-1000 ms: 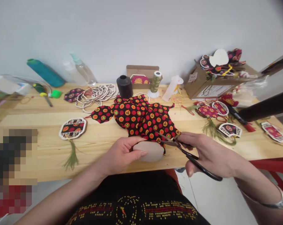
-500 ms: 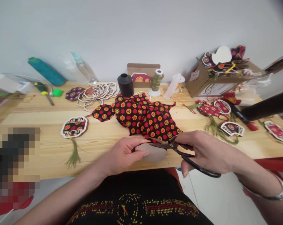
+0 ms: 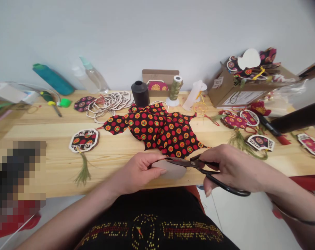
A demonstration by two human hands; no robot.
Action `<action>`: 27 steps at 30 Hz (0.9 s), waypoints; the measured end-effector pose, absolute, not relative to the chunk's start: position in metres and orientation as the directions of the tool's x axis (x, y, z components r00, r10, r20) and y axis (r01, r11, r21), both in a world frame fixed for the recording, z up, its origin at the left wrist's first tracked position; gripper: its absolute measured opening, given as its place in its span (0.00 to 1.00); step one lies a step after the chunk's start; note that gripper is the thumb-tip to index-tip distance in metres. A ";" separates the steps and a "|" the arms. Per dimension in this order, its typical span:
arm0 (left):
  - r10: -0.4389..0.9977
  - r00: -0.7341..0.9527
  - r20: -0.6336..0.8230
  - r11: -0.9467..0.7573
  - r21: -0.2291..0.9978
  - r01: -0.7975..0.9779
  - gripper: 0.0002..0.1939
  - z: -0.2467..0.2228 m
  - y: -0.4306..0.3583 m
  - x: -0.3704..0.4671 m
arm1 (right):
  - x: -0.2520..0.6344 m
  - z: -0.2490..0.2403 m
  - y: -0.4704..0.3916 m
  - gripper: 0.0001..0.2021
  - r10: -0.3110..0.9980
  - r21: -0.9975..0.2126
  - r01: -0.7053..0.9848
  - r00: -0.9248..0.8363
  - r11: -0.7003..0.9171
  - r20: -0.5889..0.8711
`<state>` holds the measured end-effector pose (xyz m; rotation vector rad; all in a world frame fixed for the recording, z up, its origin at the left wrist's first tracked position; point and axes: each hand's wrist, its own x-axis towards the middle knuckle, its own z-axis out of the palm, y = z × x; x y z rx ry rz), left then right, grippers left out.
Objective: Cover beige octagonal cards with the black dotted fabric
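Note:
Near the table's front edge, my left hand [image 3: 139, 172] pinches a rounded grey piece [image 3: 171, 169] between thumb and fingers. My right hand [image 3: 229, 170] is wrapped round the handles of black scissors [image 3: 195, 163]. The scissor blades lie along the upper edge of the grey piece and look nearly closed. Just beyond them a black cloth with red dots and flowers [image 3: 159, 128] is spread on the wood, its lower edge close to the blades. Whether cloth lies between the blades is hard to make out.
On the wooden table [image 3: 53, 132], a tasselled ornament [image 3: 84, 140] lies left. Pale frames [image 3: 107, 104], a black spool [image 3: 140, 94] and a green spool [image 3: 175, 88] stand behind the cloth. A cardboard box [image 3: 225, 88] and more ornaments [image 3: 234, 119] are at right.
The scissor blades have closed together, and my right hand has shifted slightly to the right. My left hand still holds the grey piece. The whole view has moved a little.

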<state>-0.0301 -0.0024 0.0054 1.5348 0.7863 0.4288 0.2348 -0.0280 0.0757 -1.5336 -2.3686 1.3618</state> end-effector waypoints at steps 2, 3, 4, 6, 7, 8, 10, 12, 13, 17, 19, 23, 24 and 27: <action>0.695 0.693 -0.193 0.044 0.973 0.227 0.11 0.005 -0.003 -0.030 | 0.234 0.077 -0.028 0.09 0.740 -0.666 0.733 -0.524 0.138 -0.423; 0.694 0.693 -0.196 0.049 0.973 0.226 0.11 0.005 -0.003 -0.030 | 0.234 0.077 -0.028 0.08 0.738 -0.668 0.732 -0.525 0.137 -0.424; 0.692 0.694 -0.198 0.053 0.973 0.225 0.11 0.005 -0.003 -0.030 | 0.234 0.077 -0.028 0.08 0.740 -0.665 0.734 -0.523 0.137 -0.424; 0.686 0.698 -0.204 0.062 0.973 0.223 0.11 0.004 -0.004 -0.030 | 0.233 0.077 -0.028 0.08 0.750 -0.657 0.741 -0.513 0.140 -0.418; 0.683 0.701 -0.207 0.065 0.973 0.223 0.11 0.005 -0.004 -0.030 | 0.233 0.077 -0.028 0.09 0.755 -0.652 0.745 -0.509 0.144 -0.414; 0.680 0.703 -0.210 0.067 0.972 0.225 0.10 0.005 -0.004 -0.030 | 0.233 0.077 -0.028 0.09 0.759 -0.647 0.748 -0.506 0.149 -0.410; 0.680 0.702 -0.211 0.055 0.970 0.238 0.10 0.006 -0.004 -0.030 | 0.234 0.077 -0.029 0.09 0.762 -0.644 0.750 -0.505 0.154 -0.406; 0.685 0.699 -0.206 0.030 0.966 0.256 0.10 0.007 -0.004 -0.030 | 0.235 0.077 -0.029 0.07 0.755 -0.651 0.743 -0.513 0.153 -0.408; 0.685 0.700 -0.203 0.018 0.965 0.263 0.10 0.007 -0.004 -0.030 | 0.235 0.076 -0.029 0.07 0.749 -0.661 0.735 -0.520 0.149 -0.410; 0.685 0.705 -0.185 -0.028 0.960 0.279 0.10 0.007 -0.003 -0.030 | 0.236 0.075 -0.029 0.06 0.742 -0.696 0.708 -0.530 0.122 -0.409; 0.690 0.702 -0.174 -0.051 0.957 0.286 0.10 0.007 -0.003 -0.031 | 0.236 0.074 -0.030 0.06 0.757 -0.692 0.711 -0.519 0.125 -0.397; 0.695 0.702 -0.157 -0.079 0.954 0.291 0.10 0.007 -0.003 -0.032 | 0.236 0.072 -0.031 0.07 0.765 -0.684 0.721 -0.502 0.111 -0.404; 0.695 0.704 -0.150 -0.086 0.954 0.288 0.10 0.007 -0.003 -0.032 | 0.236 0.071 -0.032 0.07 0.763 -0.686 0.720 -0.502 0.107 -0.407; 0.695 0.706 -0.133 -0.094 0.957 0.273 0.10 0.008 -0.003 -0.032 | 0.238 0.068 -0.033 0.07 0.761 -0.691 0.712 -0.515 0.123 -0.395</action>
